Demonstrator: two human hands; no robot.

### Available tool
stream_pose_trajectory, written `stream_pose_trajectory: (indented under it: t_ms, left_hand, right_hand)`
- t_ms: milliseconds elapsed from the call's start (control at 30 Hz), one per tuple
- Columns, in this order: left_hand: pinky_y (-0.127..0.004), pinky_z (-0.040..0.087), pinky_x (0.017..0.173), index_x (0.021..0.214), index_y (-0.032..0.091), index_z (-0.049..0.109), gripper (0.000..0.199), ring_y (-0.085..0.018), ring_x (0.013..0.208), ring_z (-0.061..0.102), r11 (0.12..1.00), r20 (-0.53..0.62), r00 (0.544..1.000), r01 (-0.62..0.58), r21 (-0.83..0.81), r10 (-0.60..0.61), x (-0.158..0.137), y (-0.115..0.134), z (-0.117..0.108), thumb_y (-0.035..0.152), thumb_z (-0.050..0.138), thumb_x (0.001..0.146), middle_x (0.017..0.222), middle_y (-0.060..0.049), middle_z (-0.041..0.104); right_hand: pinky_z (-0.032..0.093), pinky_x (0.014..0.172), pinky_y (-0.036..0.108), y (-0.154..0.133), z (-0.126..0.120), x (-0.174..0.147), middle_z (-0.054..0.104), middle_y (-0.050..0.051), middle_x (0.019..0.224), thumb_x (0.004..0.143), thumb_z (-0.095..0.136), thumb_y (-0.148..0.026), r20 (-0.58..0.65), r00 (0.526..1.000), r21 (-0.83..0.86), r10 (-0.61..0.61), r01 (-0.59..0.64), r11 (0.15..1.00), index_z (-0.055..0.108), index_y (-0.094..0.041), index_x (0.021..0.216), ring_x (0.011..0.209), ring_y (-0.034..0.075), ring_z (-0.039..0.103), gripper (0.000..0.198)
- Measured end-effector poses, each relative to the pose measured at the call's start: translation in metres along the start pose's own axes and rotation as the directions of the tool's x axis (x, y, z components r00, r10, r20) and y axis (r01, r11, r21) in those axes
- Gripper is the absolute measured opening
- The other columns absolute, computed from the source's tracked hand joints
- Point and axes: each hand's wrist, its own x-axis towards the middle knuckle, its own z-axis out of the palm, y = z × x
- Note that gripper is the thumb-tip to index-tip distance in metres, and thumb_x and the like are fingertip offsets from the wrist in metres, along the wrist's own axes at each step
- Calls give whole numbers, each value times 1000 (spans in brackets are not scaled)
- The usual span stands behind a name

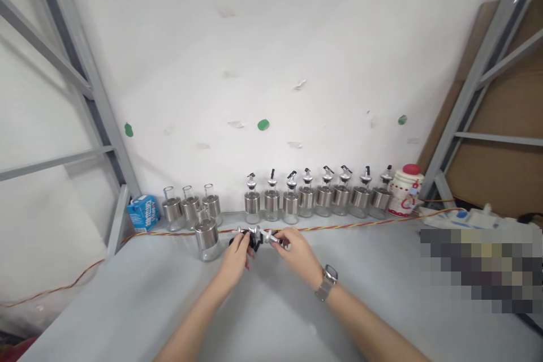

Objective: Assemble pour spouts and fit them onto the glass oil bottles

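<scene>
Several silver and black pour spouts (255, 233) lie in a small heap on the grey table between my hands. My left hand (236, 254) is at the heap's left side, its fingers curled around a spout there, partly hidden. My right hand (297, 250) pinches another pour spout (271, 237), its end pointing left toward the heap. Just left of my left hand stands an open glass bottle (207, 235) with a steel band and no spout on top. Behind it are three more bottles without spouts, one being this bottle (172, 212).
Along the wall runs a row of glass bottles (291, 203) fitted with spouts. A blue carton (143, 213) stands at left, a white and red jar (405, 192) at right. A twisted cable (339, 227) crosses the table; a power strip (470, 218) lies at far right.
</scene>
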Motion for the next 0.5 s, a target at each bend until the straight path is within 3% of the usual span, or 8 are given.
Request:
stream_pose_trajectory:
  t_ms: [133,333,500]
  left_hand:
    - [-19,26,36,78,18,44,35,-8,36,44,998,58,998,-20,-65,24,-4,5,3,51,34,77,52,5,51]
    - [-17,19,34,76,19,42,34,-7,37,44,987,131,991,-21,-157,41,-7,13,3,52,38,75,53,5,51]
    - [-17,14,34,75,19,42,33,-7,34,42,956,171,985,86,-281,-38,-7,17,0,52,42,72,48,6,50]
  right_hand:
    - [41,63,26,-3,1,0,58,1,72,71,58,-19,30,994,170,102,-106,980,59,-17,74,67,15,51,4]
    - [41,64,25,-11,-2,-2,57,1,71,71,59,-21,100,991,257,90,-113,960,61,-18,76,68,14,51,7]
    - [41,67,26,-20,-9,-2,56,1,74,76,55,-26,159,985,327,69,-118,938,61,-18,82,71,15,51,11]
